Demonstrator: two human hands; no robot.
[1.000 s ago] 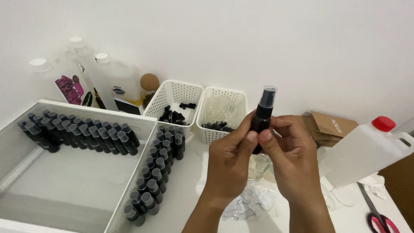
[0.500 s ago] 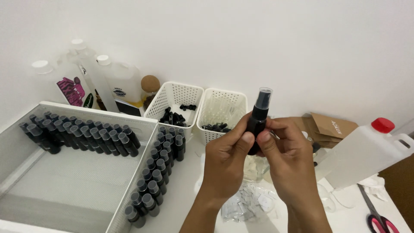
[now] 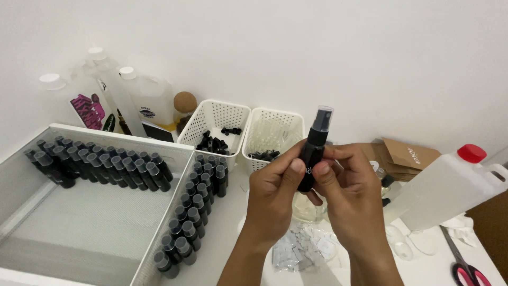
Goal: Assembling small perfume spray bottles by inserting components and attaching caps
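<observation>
Both hands are closed around one small black spray bottle [image 3: 311, 159], held upright above the white bench [image 3: 233, 222], roughly in the middle of the view and in front of the two white perforated baskets [image 3: 214, 119]. The left hand [image 3: 272, 198] has its grip shut on the bottle's lower body: the thumb presses the front face and the fingers curl behind. The right hand [image 3: 352, 198] grasps it from the other side, thumb tip on the front just beside the left thumb, the index finger wrapping across behind the neck. The bottle's clear cap [image 3: 323, 117] stands free above the fingers. Both forearms rise from the bottom edge, wrists bent slightly inward so the knuckles face the camera.

To the left, a clear tray [image 3: 79, 233] holds rows of like black bottles [image 3: 100, 167], with another row [image 3: 193, 212] along its right wall. To the right lie a white jug with a red cap [image 3: 450, 185], brown card boxes [image 3: 407, 156] and red-handled scissors [image 3: 465, 267]. Small clear packets [image 3: 304, 249] lie below the hands.
</observation>
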